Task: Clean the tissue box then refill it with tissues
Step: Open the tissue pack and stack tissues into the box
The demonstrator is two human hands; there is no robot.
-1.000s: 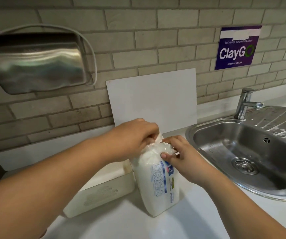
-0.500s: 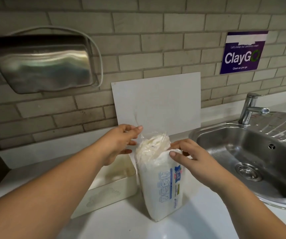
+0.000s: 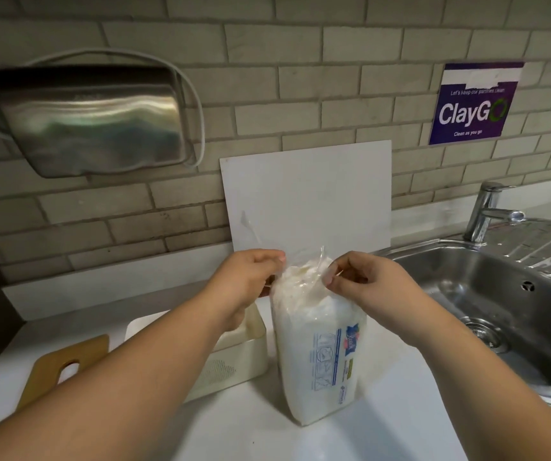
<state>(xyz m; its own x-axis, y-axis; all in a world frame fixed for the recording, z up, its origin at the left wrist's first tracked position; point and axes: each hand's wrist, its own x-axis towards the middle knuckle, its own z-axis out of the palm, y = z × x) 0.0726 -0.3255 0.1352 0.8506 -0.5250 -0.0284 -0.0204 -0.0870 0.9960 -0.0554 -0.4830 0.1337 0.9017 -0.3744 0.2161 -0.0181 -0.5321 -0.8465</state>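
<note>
A pack of white tissues (image 3: 317,347) in clear plastic wrap with blue print stands upright on the white counter. Its top is torn, with loose plastic sticking up. My left hand (image 3: 247,281) pinches the wrap at the top left edge. My right hand (image 3: 363,281) pinches the wrap at the top right edge. Left of the pack sits the cream tissue box (image 3: 234,361), without its lid and partly hidden by my left forearm. Its wooden lid (image 3: 64,367), with an oval slot, lies flat on the counter further left.
A white board (image 3: 307,197) leans on the brick wall behind the pack. A steel sink (image 3: 507,301) with a tap (image 3: 487,207) lies at right. A steel dispenser (image 3: 91,121) hangs on the wall at upper left. A purple sign (image 3: 473,104) is fixed at upper right.
My left hand came back from the left to the pack's top and gripped the wrap. My right hand rose from the pack's side to its top edge. The camera tilted down, revealing the lid.
</note>
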